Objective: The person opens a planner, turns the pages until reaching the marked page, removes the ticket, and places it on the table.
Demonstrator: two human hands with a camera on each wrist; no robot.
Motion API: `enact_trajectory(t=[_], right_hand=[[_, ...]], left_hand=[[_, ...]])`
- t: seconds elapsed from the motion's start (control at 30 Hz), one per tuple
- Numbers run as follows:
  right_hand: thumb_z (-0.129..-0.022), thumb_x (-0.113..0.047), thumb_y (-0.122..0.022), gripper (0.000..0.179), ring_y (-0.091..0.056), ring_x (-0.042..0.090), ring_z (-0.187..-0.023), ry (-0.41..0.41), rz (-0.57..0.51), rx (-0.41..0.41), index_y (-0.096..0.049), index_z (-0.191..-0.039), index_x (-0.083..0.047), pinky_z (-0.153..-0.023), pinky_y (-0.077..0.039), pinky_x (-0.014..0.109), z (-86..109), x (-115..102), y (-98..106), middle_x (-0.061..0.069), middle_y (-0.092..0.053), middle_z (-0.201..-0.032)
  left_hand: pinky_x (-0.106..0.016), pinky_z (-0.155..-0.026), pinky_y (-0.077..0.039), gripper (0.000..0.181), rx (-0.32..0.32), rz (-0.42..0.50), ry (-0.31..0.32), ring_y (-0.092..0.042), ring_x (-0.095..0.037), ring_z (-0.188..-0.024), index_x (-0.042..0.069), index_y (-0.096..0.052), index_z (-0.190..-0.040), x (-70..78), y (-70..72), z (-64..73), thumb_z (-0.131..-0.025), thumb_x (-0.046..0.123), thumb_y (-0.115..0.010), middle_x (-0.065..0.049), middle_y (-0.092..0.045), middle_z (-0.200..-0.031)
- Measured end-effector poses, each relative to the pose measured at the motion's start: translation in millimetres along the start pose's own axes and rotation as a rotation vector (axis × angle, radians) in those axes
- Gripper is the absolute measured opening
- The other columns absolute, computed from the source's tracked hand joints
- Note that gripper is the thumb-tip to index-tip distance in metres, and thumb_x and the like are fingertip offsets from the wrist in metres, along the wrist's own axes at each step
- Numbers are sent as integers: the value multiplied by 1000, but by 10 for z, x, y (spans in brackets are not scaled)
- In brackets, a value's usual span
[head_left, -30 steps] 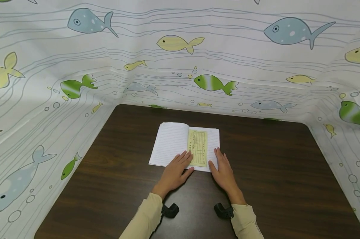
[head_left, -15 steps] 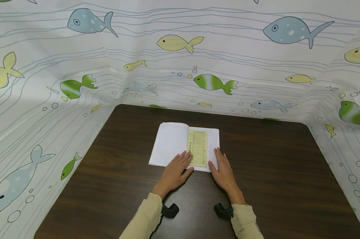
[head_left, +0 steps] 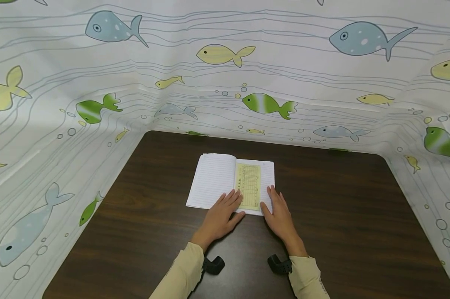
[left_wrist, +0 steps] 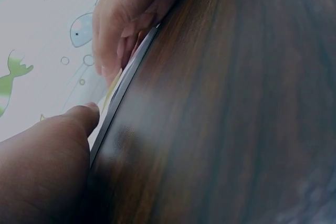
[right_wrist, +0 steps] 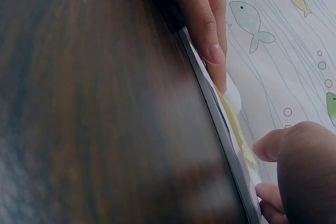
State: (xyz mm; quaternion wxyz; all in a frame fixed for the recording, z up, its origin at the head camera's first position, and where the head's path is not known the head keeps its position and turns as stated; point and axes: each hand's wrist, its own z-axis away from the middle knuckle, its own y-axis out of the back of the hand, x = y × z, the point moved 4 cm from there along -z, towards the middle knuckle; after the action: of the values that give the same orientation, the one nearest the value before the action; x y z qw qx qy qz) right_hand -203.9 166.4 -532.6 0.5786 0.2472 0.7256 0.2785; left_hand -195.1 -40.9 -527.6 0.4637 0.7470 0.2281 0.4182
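Observation:
An open notebook [head_left: 213,178] with lined white pages lies on the dark wooden table [head_left: 341,216]. On its right page is a yellow printed slip [head_left: 250,182] with a ruled grid, set close to the centre fold. My left hand [head_left: 220,218] rests with extended fingers across the lower fold, its fingertips on the slip's lower left edge. Along the notebook's lower right edge lies my right hand [head_left: 279,214], fingers extended, thumb near the slip's right side. The right wrist view shows the slip [right_wrist: 233,121] edge-on between both hands.
A white curtain [head_left: 225,83] printed with fish surrounds the table at the back and both sides. Black wrist devices [head_left: 213,265] sit at both cuffs, over the table's near part.
The yellow slip has shifted slightly to the right and down on the page, along with my left hand. My right hand and the notebook stay nearly in place.

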Motion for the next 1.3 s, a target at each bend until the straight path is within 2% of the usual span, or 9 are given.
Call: enact_trajectory(t=[0.23, 0.53, 0.67, 0.77, 0.87, 1.07, 1.13, 1.3], right_hand=[[-103, -28, -63, 68, -35, 40, -150, 39, 9, 27, -39, -153, 11, -125, -15, 56, -13, -5, 5, 27, -37, -160], [-104, -30, -64, 70, -34, 34, -151, 41, -5, 1, -36, -155, 10, -126, -12, 53, -16, -10, 9, 22, -44, -157], [-103, -28, -65, 73, -44, 36, -145, 34, -34, 9, -32, -156, 10, -126, -13, 54, -3, -9, 11, 24, -52, -149], [-103, -22, -65, 69, -54, 39, -136, 27, -89, 43, -34, -156, 10, -125, -15, 55, 6, 0, 22, 27, -59, -142], [-103, -14, -65, 62, -57, 41, -132, 31, -171, 99, -39, -153, 11, -124, -18, 56, 7, 6, 48, 29, -63, -135], [-102, -9, -65, 51, -61, 40, -127, -20, -272, 228, -50, -148, 8, -115, -37, 59, 11, 41, 101, 24, -72, -118], [-102, -11, -66, 51, -61, 39, -127, -51, -287, 241, -51, -148, 7, -114, -38, 58, 15, 50, 108, 22, -74, -114], [-100, -14, -69, 55, -56, 37, -134, -99, -297, 217, -51, -149, 3, -117, -35, 57, 7, 48, 108, 19, -75, -108]], left_hand=[[-43, -127, -17, 57, -8, -23, -29, -26, -21, -156, 12, -48, -156, 8, -26, -2, -107, 42, -53, -5, -38, -164], [-41, -128, -12, 57, -45, -21, -32, -22, -18, -157, 18, -47, -157, 7, -71, 1, -108, 46, -49, -2, -36, -165], [-41, -128, -11, 57, -56, -17, -47, -23, -16, -156, 19, -47, -157, 16, -75, 3, -107, 47, -51, -1, -36, -165], [-41, -128, -10, 58, -73, -23, -56, -22, -14, -156, 21, -47, -157, 23, -83, -2, -107, 48, -52, 0, -35, -165], [-41, -128, -10, 58, -81, -32, -63, -21, -13, -156, 22, -47, -157, 30, -82, -9, -107, 49, -52, 1, -35, -165], [-42, -128, -12, 56, -70, -30, -74, -23, -14, -156, 22, -48, -157, 36, -69, -11, -107, 48, -53, 1, -37, -165], [-42, -128, -12, 56, -70, -27, -73, -23, -14, -156, 22, -48, -157, 32, -71, -9, -107, 48, -53, 1, -37, -165], [-41, -128, -11, 56, -71, -22, -67, -24, -14, -156, 22, -49, -156, 27, -68, -4, -107, 47, -53, 2, -37, -165]])
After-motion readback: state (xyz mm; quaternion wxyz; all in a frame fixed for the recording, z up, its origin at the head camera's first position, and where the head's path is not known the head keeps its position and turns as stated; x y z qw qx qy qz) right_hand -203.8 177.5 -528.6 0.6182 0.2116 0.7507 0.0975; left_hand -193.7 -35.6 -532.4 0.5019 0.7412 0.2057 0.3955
